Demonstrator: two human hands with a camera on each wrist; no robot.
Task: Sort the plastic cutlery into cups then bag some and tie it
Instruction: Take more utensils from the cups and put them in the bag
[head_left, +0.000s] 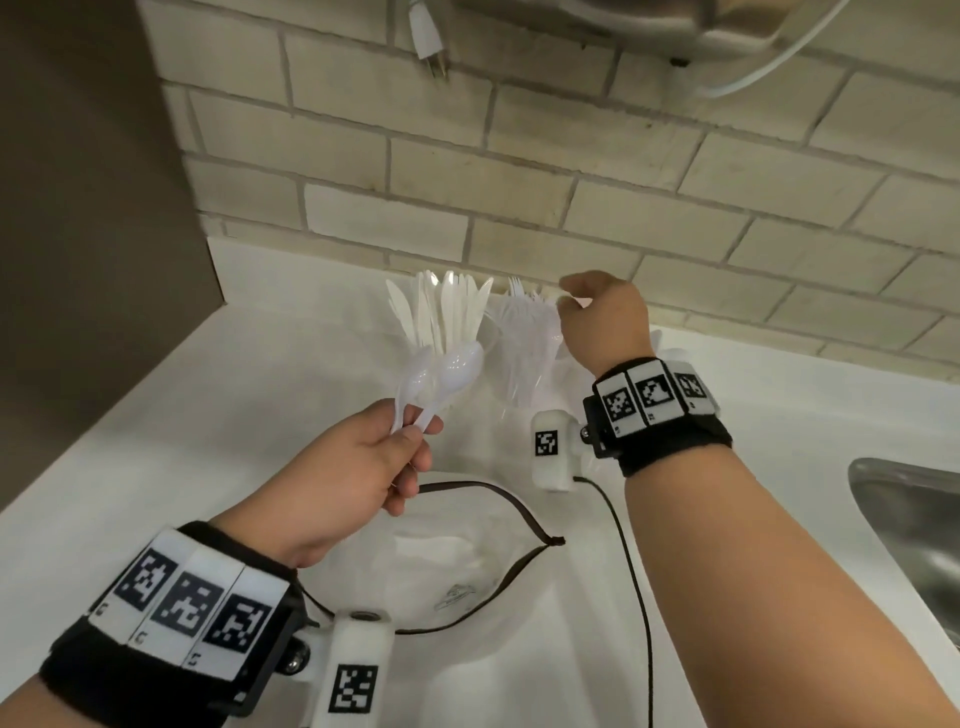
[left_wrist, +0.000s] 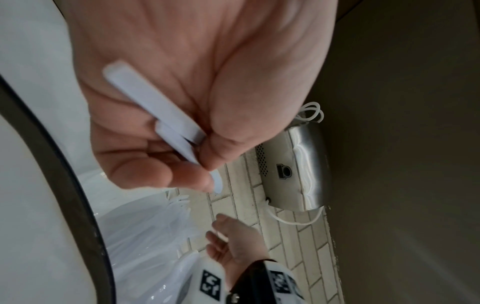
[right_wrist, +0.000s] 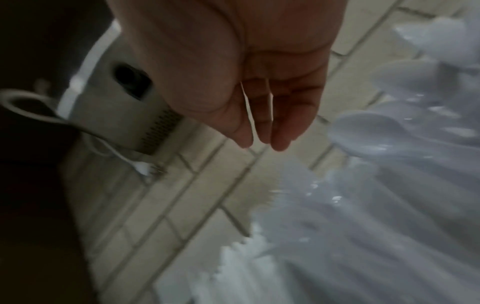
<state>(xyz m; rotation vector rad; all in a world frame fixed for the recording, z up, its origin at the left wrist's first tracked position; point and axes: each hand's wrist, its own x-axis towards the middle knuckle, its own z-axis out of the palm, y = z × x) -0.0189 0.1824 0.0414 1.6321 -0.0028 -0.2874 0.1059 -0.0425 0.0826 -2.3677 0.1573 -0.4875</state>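
Observation:
My left hand (head_left: 410, 431) pinches the handles of a few white plastic spoons (head_left: 452, 371), bowls up, just in front of the cups. The left wrist view shows those handles (left_wrist: 155, 115) lying across the palm under my thumb. A clear cup fanned with white knives (head_left: 441, 312) stands by the wall, and a cup of forks (head_left: 524, 322) stands right of it. My right hand (head_left: 571, 299) hovers over the forks, empty, with its fingers (right_wrist: 262, 131) straight and together. More spoons (right_wrist: 389, 133) stand to its right. A clear bag (head_left: 467, 561) with a dark drawstring lies on the counter below my hands.
The white counter (head_left: 260, 364) meets a tiled wall (head_left: 571, 182). A dark cabinet side (head_left: 93, 182) closes off the left. A steel sink (head_left: 914, 525) lies at the right edge. A metal appliance (left_wrist: 293, 170) hangs overhead with a white cord and a dangling plug (head_left: 428, 41).

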